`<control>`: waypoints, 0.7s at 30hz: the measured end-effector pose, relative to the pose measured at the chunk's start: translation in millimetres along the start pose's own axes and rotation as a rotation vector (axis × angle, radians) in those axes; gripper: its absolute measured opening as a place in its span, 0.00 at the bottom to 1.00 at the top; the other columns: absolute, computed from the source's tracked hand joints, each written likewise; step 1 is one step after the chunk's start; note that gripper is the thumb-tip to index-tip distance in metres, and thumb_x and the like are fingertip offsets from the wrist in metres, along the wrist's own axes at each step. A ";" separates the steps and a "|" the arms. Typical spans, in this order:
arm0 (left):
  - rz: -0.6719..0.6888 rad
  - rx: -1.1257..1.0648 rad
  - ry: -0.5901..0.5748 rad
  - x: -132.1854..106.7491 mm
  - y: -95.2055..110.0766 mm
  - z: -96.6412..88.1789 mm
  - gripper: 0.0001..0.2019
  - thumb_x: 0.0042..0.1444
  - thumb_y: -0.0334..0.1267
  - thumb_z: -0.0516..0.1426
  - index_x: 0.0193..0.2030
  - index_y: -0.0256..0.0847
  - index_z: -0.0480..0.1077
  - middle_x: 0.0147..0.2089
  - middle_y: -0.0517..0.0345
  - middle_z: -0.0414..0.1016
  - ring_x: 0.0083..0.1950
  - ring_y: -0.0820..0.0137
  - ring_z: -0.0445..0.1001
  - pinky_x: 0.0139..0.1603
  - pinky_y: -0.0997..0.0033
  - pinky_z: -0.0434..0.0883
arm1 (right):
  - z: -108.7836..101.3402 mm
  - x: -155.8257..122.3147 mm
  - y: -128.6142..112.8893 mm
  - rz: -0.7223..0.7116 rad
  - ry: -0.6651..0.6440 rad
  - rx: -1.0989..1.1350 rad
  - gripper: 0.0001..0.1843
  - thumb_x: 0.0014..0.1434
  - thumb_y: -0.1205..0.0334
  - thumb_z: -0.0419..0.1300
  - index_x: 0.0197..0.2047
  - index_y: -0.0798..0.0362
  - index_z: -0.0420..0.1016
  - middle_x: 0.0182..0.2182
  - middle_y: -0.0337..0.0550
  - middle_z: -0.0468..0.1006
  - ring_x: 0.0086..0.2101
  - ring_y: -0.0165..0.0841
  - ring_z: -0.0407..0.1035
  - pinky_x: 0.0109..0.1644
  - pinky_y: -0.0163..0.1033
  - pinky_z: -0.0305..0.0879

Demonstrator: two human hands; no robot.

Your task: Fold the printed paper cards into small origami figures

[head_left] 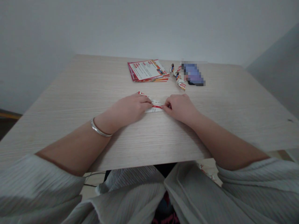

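Observation:
A small folded piece of red-and-white printed paper point(156, 105) lies flat on the light wooden table point(70, 102). My left hand point(130, 109) rests on its left part, fingers curled and pressing it down; a silver bangle sits on that wrist. My right hand point(179, 107) pinches the paper's right end with closed fingers. Most of the paper is hidden under both hands.
A stack of red-and-white leaflets point(147, 71) lies at the back of the table. To its right are small folded paper figures point(178, 76) and a blurred dark object point(193, 74). A plain wall stands behind the table.

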State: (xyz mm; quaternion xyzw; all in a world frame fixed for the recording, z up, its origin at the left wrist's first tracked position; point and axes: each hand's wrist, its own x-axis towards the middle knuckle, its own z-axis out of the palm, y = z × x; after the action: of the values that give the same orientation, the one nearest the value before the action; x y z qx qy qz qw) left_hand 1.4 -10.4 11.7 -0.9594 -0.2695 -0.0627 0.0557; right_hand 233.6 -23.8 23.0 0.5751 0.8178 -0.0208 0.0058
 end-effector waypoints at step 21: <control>0.112 -0.009 0.048 0.5 5.7 10.1 0.22 0.74 0.29 0.45 0.66 0.31 0.74 0.65 0.37 0.77 0.64 0.57 0.75 0.71 0.52 0.68 | 6.0 -6.5 26.0 -0.020 0.056 0.233 0.08 0.67 0.62 0.61 0.43 0.54 0.83 0.39 0.47 0.85 0.35 0.36 0.72 0.40 0.39 0.60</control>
State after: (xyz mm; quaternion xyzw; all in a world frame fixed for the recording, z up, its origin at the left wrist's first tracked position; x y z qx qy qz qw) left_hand 5.7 -13.6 1.4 -0.9714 -0.2135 -0.0837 0.0613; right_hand 260.1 -21.4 16.5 0.5640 0.8154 -0.0998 -0.0843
